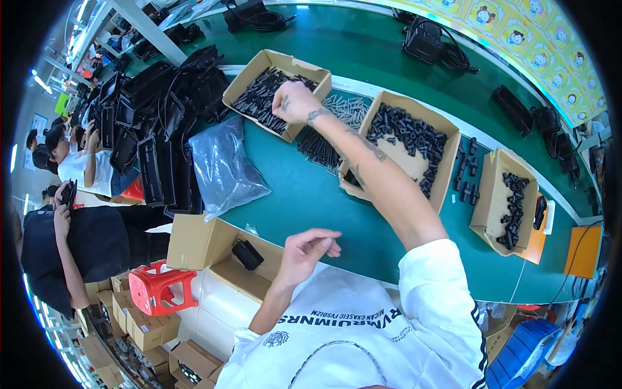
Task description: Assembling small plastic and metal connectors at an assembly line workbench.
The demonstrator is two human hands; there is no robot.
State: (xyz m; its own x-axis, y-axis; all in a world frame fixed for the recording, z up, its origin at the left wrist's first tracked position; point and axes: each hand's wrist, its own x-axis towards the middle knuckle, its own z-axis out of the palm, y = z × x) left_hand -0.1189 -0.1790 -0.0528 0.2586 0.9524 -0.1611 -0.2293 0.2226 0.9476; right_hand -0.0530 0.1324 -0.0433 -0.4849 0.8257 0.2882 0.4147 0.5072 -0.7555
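Observation:
My right hand (296,102) reaches across the bench over a shallow cardboard box (322,79) of thin dark rods, which look like screws. Its fingers are curled closed, and whatever they may hold is hidden. Near the bench's front edge is my left hand (312,251), thumb and fingers pressed together, with nothing I can make out between them. Beside the rod box lie loose silver screws (346,111) and a pile of black screws (317,148). Under my right forearm, a larger cardboard box (448,152) holds small black plastic fittings (405,129).
Black fittings (468,170) lie in rows beside a smaller cardboard box (486,204). Leftward are a grey plastic bag (227,168) and stacked black housings (155,162). Below the front edge, an open carton (223,266) holds a black block (247,255), near a red stool (162,288). Other people are at left.

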